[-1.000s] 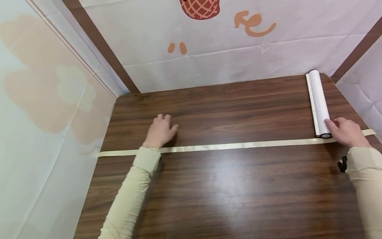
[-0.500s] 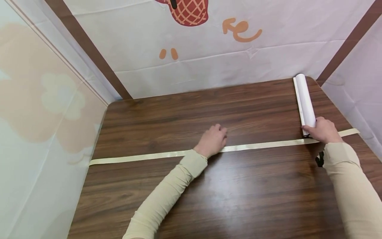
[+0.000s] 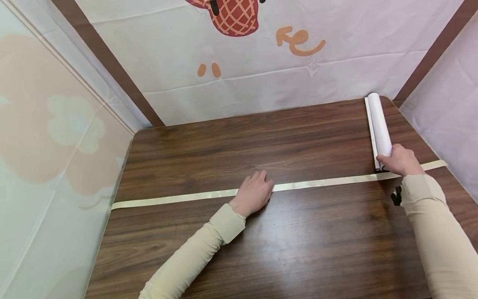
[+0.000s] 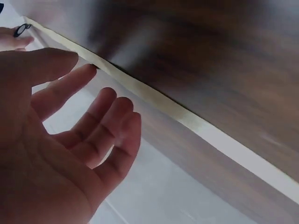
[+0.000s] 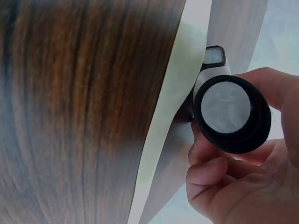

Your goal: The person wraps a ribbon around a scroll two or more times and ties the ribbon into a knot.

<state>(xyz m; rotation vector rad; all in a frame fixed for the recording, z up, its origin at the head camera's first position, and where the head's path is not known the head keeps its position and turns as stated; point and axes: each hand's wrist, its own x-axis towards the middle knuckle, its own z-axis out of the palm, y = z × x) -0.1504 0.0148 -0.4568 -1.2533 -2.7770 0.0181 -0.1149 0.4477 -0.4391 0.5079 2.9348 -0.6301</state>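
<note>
A white roll (image 3: 380, 120) lies lengthwise near the right side of the wooden table, with a thin white strip along its left side. My right hand (image 3: 401, 161) grips its near end, thumb to the left. In the right wrist view, the roll's round end (image 5: 229, 108) has a black rim, and the fingers (image 5: 210, 172) curl about it. My left hand (image 3: 254, 193) is over the pale tape line (image 3: 321, 182) near the table's middle. In the left wrist view, the left hand's fingers (image 4: 124, 135) are loosely bent and hold nothing.
The brown wood-grain table (image 3: 317, 249) has the tape running across its width. A white printed sheet (image 3: 261, 91) stands behind the table's far edge. Similar sheets hang at left (image 3: 56, 187) and right. A black piece (image 3: 396, 196) is at the right cuff.
My left hand has moved right along the tape, then slightly back toward me. The right hand has wrapped further round the roll's near end. The head view has shifted.
</note>
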